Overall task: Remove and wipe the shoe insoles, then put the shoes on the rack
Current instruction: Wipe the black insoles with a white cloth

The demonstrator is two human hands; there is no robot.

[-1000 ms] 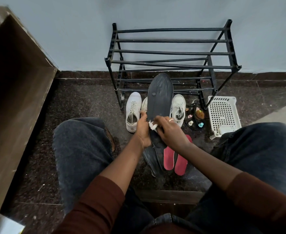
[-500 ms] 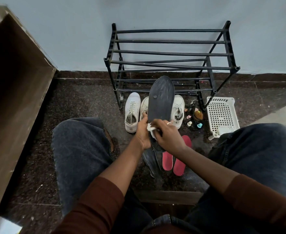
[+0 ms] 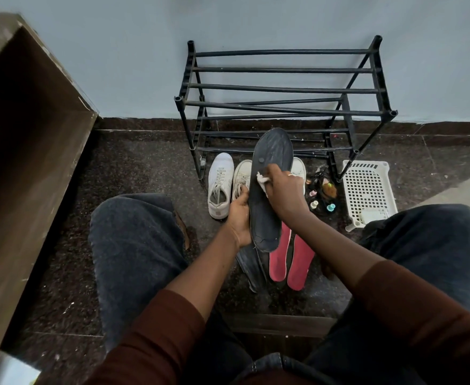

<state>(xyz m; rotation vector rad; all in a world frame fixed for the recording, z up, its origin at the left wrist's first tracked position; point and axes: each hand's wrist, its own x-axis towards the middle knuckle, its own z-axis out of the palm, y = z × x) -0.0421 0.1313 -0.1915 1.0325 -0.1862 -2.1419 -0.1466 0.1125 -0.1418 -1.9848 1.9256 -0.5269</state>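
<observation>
A dark grey insole [image 3: 267,190] is held upright in front of me. My left hand [image 3: 239,216] grips its left edge near the heel. My right hand [image 3: 285,194] pinches a white wipe [image 3: 261,180] against the insole's middle. On the floor below lie another dark insole [image 3: 252,266] and two red insoles [image 3: 289,257]. Three white sneakers stand behind: one at the left [image 3: 219,184], one [image 3: 240,176] beside it, and one [image 3: 299,169] mostly hidden by the insole. The black metal shoe rack [image 3: 284,90] stands bare against the wall.
A white perforated plastic basket [image 3: 367,187] sits on the floor to the right of the rack. Dark sandals with small coloured decorations [image 3: 321,193] lie between it and the sneakers. A brown wooden cabinet [image 3: 28,151] lines the left. My knees in dark jeans flank the insoles.
My right hand with the wipe has slid up the insole from near the heel toward the middle. The insole has dropped slightly lower in my left hand's grip.
</observation>
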